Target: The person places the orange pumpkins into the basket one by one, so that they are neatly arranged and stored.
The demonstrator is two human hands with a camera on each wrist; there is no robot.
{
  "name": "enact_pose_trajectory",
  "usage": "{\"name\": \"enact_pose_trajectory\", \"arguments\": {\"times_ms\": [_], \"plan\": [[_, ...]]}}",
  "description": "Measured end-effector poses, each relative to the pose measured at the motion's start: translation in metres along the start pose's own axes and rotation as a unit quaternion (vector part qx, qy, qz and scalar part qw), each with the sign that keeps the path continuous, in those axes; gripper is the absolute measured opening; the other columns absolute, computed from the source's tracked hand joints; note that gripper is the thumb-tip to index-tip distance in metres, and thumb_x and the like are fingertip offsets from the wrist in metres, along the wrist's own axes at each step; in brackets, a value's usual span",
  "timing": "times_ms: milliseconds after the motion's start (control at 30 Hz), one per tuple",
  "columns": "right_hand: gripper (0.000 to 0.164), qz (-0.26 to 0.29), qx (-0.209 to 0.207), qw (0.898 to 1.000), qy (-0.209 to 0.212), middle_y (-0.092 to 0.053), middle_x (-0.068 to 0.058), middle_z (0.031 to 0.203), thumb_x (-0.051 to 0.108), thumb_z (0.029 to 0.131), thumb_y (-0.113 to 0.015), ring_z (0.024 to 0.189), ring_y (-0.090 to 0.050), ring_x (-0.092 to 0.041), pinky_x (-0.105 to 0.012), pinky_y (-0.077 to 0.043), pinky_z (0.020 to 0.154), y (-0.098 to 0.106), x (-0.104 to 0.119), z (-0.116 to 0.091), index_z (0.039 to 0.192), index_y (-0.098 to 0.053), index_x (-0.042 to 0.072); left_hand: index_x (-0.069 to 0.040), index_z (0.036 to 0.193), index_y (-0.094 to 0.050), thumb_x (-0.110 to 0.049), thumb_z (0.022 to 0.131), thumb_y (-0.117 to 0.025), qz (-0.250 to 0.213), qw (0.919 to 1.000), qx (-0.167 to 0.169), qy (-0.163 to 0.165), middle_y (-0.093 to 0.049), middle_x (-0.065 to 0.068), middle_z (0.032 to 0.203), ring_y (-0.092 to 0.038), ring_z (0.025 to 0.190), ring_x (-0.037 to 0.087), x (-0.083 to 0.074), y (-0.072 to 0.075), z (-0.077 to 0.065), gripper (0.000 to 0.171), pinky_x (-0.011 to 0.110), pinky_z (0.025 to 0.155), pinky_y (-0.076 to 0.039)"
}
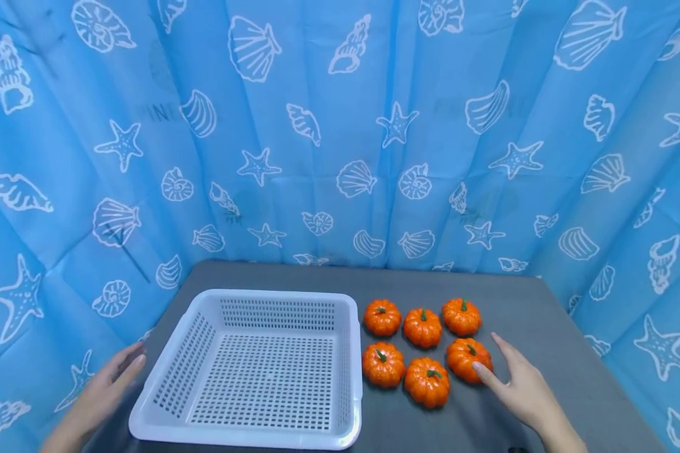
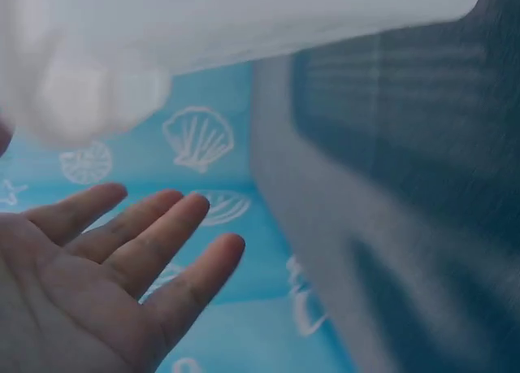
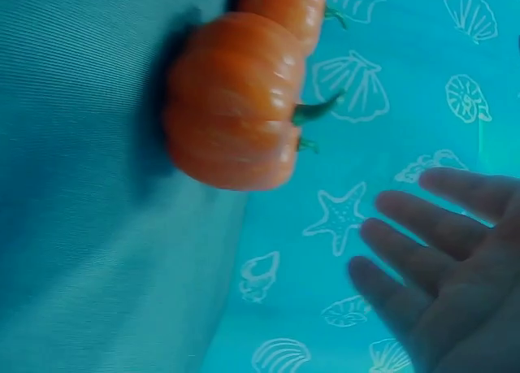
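A white plastic basket (image 1: 348,352) with slotted walls and a perforated bottom stands on the left half of the dark table; nothing lies in it. Just left of its rim is my left hand (image 1: 104,390), fingers extended, apart from the basket. In the left wrist view that hand (image 2: 122,275) shows a bare palm below the blurred white basket side (image 2: 244,19). Several small orange pumpkins with green stems sit right of the basket. My right hand (image 1: 521,384) hovers beside the nearest right pumpkin (image 1: 468,360), fingers spread. The right wrist view shows a gap between fingers and pumpkin (image 3: 231,105).
The dark grey tabletop (image 1: 566,340) ends at a blue curtain (image 1: 328,157) printed with white shells and starfish, which hangs behind and along both sides. A small black object (image 1: 517,450) shows at the bottom edge near the right wrist.
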State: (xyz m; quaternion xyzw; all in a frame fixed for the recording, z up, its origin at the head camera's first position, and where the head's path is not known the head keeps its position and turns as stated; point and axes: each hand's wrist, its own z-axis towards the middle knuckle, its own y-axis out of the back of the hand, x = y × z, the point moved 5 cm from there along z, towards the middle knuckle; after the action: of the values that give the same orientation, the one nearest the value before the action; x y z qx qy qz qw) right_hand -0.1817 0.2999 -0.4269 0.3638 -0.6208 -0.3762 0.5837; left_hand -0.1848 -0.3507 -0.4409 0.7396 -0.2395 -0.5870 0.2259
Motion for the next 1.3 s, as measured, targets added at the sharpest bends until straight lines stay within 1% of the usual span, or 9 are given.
{"name": "enact_pose_trajectory", "arguments": {"times_ms": [133,267,433,533,667,867,967,1033,1300], "plan": [[0.080,0.042,-0.025,0.999,0.015,-0.035,-0.037,0.141,0.049,0.092,-0.056,0.125,-0.038,-0.054,-0.067,-0.037,0.095,-0.012,0.004,-0.012,0.144,-0.029,-0.005,0.011,0.146,0.002,-0.055,0.099,-0.021,-0.061,0.9977,0.019,0.023,-0.013,0.039,0.148,-0.020,0.134,0.055,0.009,-0.013,0.006,0.084,0.064,0.099,-0.037],[0.075,0.082,-0.026,0.996,0.031,-0.038,-0.033,0.141,0.046,0.091,-0.059,0.125,-0.041,-0.051,-0.065,-0.039,0.095,-0.027,0.013,-0.020,0.143,-0.033,-0.001,0.006,0.148,0.002,-0.055,0.099,-0.014,-0.080,0.9951,0.028,0.051,-0.013,0.035,0.150,-0.026,0.134,0.052,0.012,-0.023,0.012,0.080,0.061,0.101,-0.039],[0.068,0.141,-0.042,0.987,0.061,-0.048,-0.025,0.138,0.034,0.088,-0.067,0.120,-0.051,-0.040,-0.050,-0.047,0.094,-0.047,0.022,-0.023,0.139,-0.040,-0.001,0.002,0.150,-0.003,-0.045,0.102,-0.014,-0.114,0.9910,0.022,0.066,-0.025,0.033,0.146,-0.056,0.115,0.038,0.015,-0.030,0.013,0.067,0.047,0.088,-0.053],[0.067,0.176,-0.054,0.980,0.080,-0.052,-0.021,0.136,0.029,0.085,-0.072,0.119,-0.054,-0.033,-0.037,-0.052,0.091,-0.058,0.026,-0.023,0.137,-0.043,-0.002,0.001,0.150,-0.003,-0.042,0.104,-0.019,-0.147,0.9863,0.026,0.070,-0.029,0.035,0.142,-0.064,0.104,0.030,0.015,-0.033,0.012,0.065,0.045,0.081,-0.057],[0.068,0.185,-0.082,0.973,0.112,-0.055,-0.020,0.132,0.023,0.080,-0.077,0.115,-0.057,-0.032,-0.034,-0.055,0.087,-0.067,0.031,-0.023,0.135,-0.046,-0.002,0.000,0.150,-0.003,-0.041,0.104,-0.025,-0.167,0.9837,0.020,0.063,-0.034,0.035,0.139,-0.066,0.100,0.030,0.012,-0.037,0.012,0.066,0.045,0.078,-0.058],[0.074,0.169,-0.111,0.971,0.125,-0.053,-0.024,0.132,0.021,0.075,-0.081,0.115,-0.054,-0.041,-0.044,-0.053,0.085,-0.071,0.032,-0.019,0.134,-0.044,-0.007,0.000,0.150,-0.007,-0.043,0.102,-0.030,-0.171,0.9835,0.006,0.060,-0.043,0.032,0.134,-0.068,0.094,0.026,0.012,-0.039,0.015,0.068,0.044,0.076,-0.058],[0.078,0.167,-0.108,0.973,0.119,-0.052,-0.026,0.132,0.021,0.073,-0.082,0.116,-0.053,-0.042,-0.044,-0.053,0.086,-0.073,0.030,-0.016,0.134,-0.043,-0.009,0.000,0.150,-0.006,-0.043,0.103,-0.029,-0.165,0.9847,0.004,0.057,-0.042,0.033,0.135,-0.068,0.095,0.026,0.012,-0.040,0.016,0.068,0.043,0.076,-0.058],[0.080,0.171,-0.105,0.973,0.117,-0.052,-0.027,0.132,0.020,0.072,-0.083,0.117,-0.055,-0.035,-0.042,-0.054,0.086,-0.075,0.028,-0.014,0.134,-0.042,-0.010,0.000,0.150,-0.006,-0.043,0.103,-0.028,-0.161,0.9854,0.003,0.057,-0.042,0.033,0.134,-0.068,0.095,0.026,0.013,-0.040,0.016,0.067,0.043,0.076,-0.058],[0.083,0.223,-0.044,0.971,0.079,-0.046,-0.032,0.136,0.017,0.074,-0.081,0.122,-0.047,-0.045,-0.044,-0.050,0.092,-0.084,0.023,-0.005,0.137,-0.035,-0.013,-0.001,0.150,-0.007,-0.043,0.103,-0.027,-0.158,0.9856,0.002,0.061,-0.043,0.033,0.134,-0.068,0.094,0.025,0.013,-0.040,0.014,0.067,0.043,0.076,-0.058]]}}
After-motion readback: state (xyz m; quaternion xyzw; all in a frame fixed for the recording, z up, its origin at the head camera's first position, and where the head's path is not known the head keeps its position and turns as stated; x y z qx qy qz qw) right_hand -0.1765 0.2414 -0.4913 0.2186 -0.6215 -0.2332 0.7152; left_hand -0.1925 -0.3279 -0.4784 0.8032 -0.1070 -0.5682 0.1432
